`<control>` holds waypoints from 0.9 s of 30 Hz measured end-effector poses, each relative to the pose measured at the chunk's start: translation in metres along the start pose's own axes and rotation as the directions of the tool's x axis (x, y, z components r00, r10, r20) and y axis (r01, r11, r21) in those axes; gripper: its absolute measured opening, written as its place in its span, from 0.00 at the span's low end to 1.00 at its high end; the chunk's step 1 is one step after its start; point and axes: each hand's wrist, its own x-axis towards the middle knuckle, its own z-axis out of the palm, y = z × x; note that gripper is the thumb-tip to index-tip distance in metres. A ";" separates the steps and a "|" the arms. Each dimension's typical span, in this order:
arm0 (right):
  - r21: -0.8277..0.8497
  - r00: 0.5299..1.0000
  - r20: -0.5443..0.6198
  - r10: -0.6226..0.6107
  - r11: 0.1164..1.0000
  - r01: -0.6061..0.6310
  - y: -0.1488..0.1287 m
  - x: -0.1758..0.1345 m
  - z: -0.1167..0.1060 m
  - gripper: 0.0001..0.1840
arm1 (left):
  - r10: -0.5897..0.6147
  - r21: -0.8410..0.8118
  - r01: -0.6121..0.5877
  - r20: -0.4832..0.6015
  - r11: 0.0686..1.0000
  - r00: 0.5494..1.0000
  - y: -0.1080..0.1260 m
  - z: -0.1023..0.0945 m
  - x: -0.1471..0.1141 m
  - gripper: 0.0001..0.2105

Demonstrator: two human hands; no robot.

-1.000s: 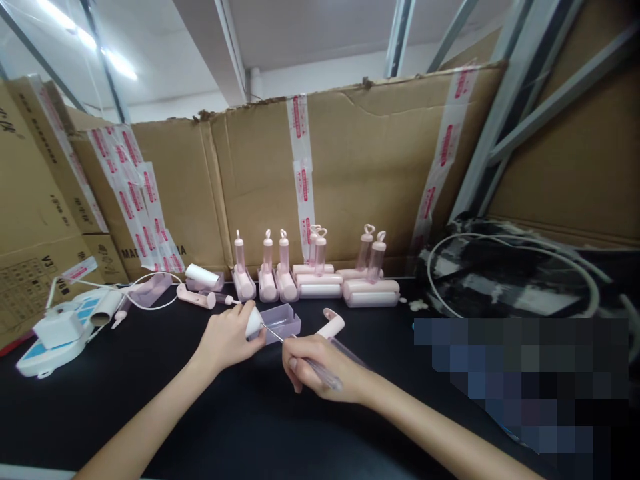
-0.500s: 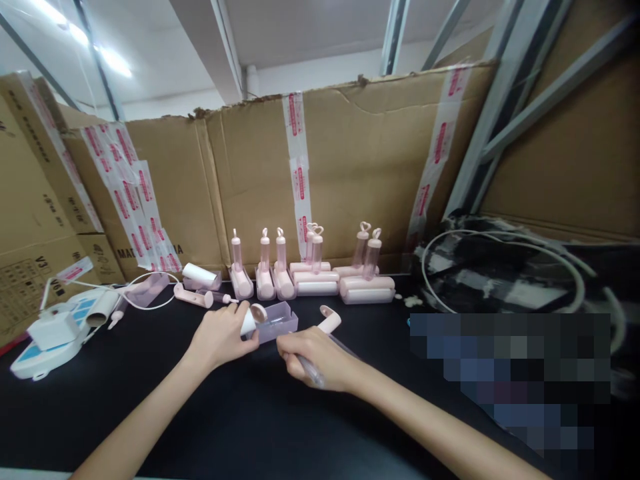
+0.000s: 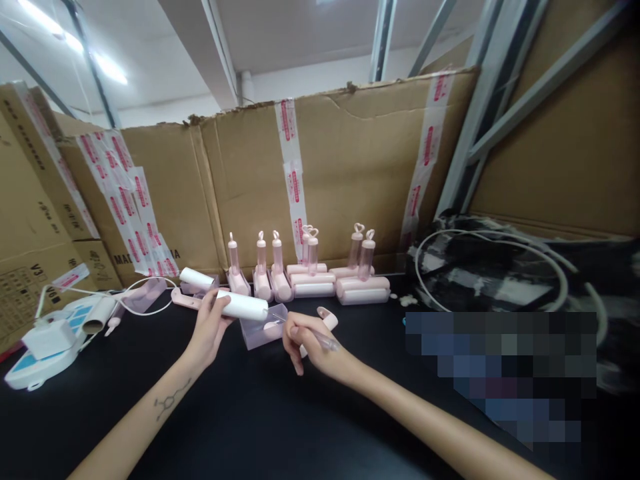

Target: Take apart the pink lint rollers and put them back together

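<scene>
My left hand (image 3: 207, 330) is closed around a white roll (image 3: 245, 305), the sticky-paper sort used in lint rollers, held sideways above the table. My right hand (image 3: 313, 343) grips a thin tool (image 3: 326, 341) with a translucent handle. Its slim shaft points left at the roll's open end; I cannot tell whether it touches. Below the roll lies a translucent lilac case (image 3: 263, 338) with a pale pink part (image 3: 271, 326) inside. Just behind my right hand is a pink curved lint roller frame (image 3: 327, 318), partly hidden.
Several pink lint rollers (image 3: 363, 290) with upright handles line the cardboard wall (image 3: 345, 180). At left are a white power strip (image 3: 43, 357) with a cable, a bare tube (image 3: 99, 315), and another white roll (image 3: 197, 277). A black bag-like heap (image 3: 465, 267) is at right.
My left hand has turned and lifted the white roll so its length shows. My right hand's tool now points at the roll's end. The view shifted slightly.
</scene>
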 end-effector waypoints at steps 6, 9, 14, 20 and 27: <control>-0.031 1.000 -0.004 -0.008 0.999 0.007 0.007 -0.001 -0.001 0.11 | -0.046 -0.079 0.043 -0.030 0.996 0.999 -0.004 0.001 -0.002 0.12; -0.027 1.000 0.005 -0.017 0.999 0.017 0.007 -0.002 -0.001 0.11 | -0.046 -0.107 0.040 -0.051 0.993 0.998 -0.005 0.001 -0.004 0.12; -0.029 1.000 0.009 -0.027 0.999 0.027 0.005 -0.002 0.000 0.12 | -0.041 -0.116 0.032 -0.077 0.993 0.996 -0.006 0.000 -0.004 0.12; -0.069 1.000 0.018 -0.014 0.998 0.015 0.004 -0.002 0.003 0.12 | -0.035 -0.081 0.027 -0.109 0.996 0.993 -0.010 -0.003 -0.003 0.12; -0.135 0.995 -0.093 0.045 0.989 -0.058 0.002 0.005 -0.007 0.11 | 0.037 -0.033 -0.042 -0.140 0.999 0.989 -0.010 -0.006 0.002 0.12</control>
